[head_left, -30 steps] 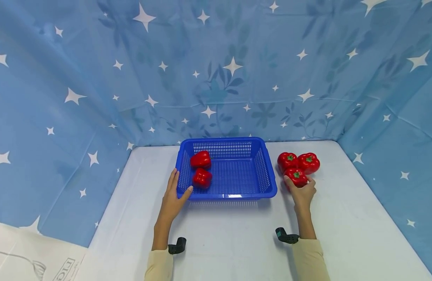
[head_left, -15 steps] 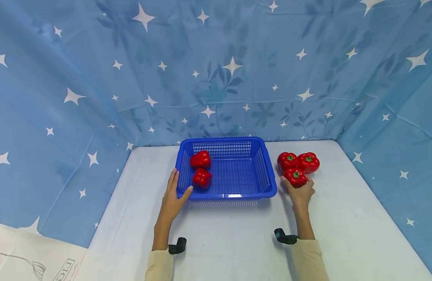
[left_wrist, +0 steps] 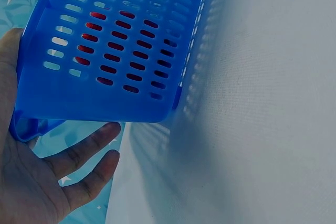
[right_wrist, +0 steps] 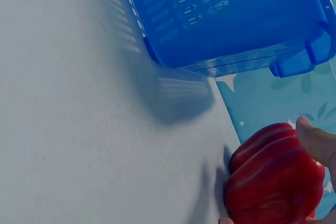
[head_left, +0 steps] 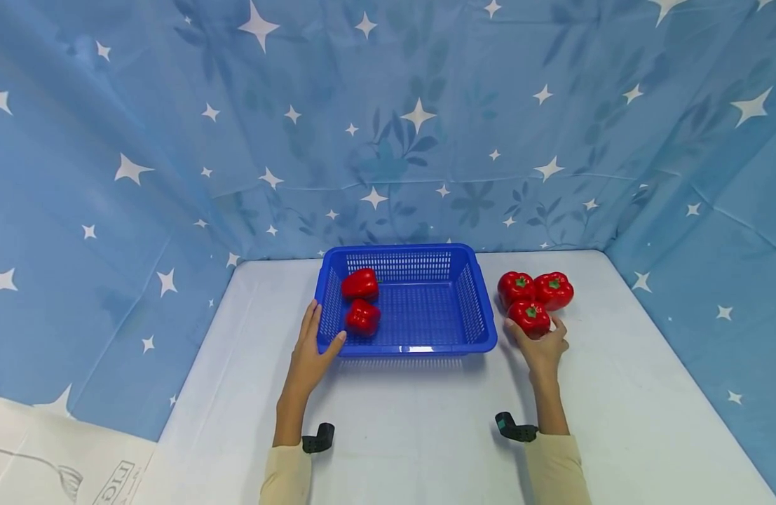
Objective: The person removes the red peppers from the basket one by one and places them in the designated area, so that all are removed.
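Observation:
At the front left corner of a blue plastic basket (head_left: 419, 349), my left hand (head_left: 308, 361) rests against the rim. Its fingers are extended along the left side and its thumb lies at the front rim; in the left wrist view the fingers (left_wrist: 86, 187) are spread beside the basket wall. Two red bell peppers lie inside at the left, a rear one (head_left: 359, 284) and a front one (head_left: 363, 318). To the right of the basket, my right hand (head_left: 542, 351) holds a red bell pepper (head_left: 529, 318) between thumb and fingers. The right wrist view shows the thumb (right_wrist: 315, 140) on its side.
Close behind the held pepper stand two more red bell peppers, one at left (head_left: 515, 287) and one at right (head_left: 554, 290). A white-covered table (head_left: 419, 428) bears everything. A blue star-patterned curtain (head_left: 388, 161) borders its back and sides.
Very little differs. My right hand has stayed at the front pepper, which sits very slightly further left than a second ago. My left hand keeps its place at the basket corner.

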The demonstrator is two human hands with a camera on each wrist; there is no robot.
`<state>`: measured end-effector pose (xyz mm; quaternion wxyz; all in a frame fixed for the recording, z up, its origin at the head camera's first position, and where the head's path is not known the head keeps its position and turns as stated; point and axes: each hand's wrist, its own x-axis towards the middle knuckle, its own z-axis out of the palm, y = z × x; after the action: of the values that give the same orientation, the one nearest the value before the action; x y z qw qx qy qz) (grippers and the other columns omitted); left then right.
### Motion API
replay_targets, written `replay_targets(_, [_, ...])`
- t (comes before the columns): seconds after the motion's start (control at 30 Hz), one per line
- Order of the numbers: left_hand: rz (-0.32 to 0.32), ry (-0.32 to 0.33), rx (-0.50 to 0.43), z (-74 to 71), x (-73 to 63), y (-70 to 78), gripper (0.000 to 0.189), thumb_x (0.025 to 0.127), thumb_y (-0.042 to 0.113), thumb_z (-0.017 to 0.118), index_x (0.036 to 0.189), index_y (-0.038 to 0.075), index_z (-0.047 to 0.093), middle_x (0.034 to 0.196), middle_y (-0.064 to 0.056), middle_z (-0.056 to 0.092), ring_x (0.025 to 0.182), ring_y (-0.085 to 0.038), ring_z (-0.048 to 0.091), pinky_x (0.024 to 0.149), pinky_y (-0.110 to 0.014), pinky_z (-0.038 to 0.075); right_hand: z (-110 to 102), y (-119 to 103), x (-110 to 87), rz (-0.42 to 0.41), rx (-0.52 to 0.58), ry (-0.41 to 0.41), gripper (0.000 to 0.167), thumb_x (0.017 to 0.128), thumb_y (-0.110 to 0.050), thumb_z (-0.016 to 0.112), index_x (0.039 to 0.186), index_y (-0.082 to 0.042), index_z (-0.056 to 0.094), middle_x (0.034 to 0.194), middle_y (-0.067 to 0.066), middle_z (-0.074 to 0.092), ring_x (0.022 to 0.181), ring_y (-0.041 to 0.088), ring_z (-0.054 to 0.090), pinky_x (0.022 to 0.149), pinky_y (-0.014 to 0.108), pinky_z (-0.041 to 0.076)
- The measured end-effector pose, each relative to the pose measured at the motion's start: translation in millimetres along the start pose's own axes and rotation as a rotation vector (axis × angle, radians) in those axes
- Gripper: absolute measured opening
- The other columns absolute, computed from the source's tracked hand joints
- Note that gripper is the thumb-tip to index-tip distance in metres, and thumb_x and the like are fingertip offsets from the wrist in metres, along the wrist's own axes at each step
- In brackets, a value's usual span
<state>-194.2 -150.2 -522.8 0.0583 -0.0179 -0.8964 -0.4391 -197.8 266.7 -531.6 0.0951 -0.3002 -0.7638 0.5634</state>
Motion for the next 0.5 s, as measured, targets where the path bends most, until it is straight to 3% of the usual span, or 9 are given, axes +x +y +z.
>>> replay_targets(0.33, [0.006, 0.003, 0.001, -1.8, 1.3, 1.6, 0.087, 0.091, 0.062, 0.054, 0.158, 0.023, 0.014, 0.166, 0.006, 0.006, 0.15, -0.034, 0.02, 0.109, -0.061, 0.033, -8.9, -0.3, -4.7, 0.02, -0.017, -0.023, 0.111, 0.083, -0.051, 0.072, 0.156, -0.01, -0.001, 0.156, 0.03, 0.006, 0.146, 0.047, 0.015, 0.111, 0.064, 0.029])
replay_targets(0.5, [0.002, 0.001, 0.0, -0.5, 0.3, 0.8, 0.087, 0.091, 0.06, 0.055, 0.158, 0.022, 0.015, 0.166, 0.005, 0.006, 0.15, -0.035, 0.02, 0.109, -0.061, 0.032, -15.6, -4.8, -11.7, 0.04, -0.052, 0.028, 0.109, 0.082, -0.051, 0.072, 0.156, -0.01, 0.003, 0.155, 0.03, 0.011, 0.144, 0.046, 0.021, 0.109, 0.063, 0.034])
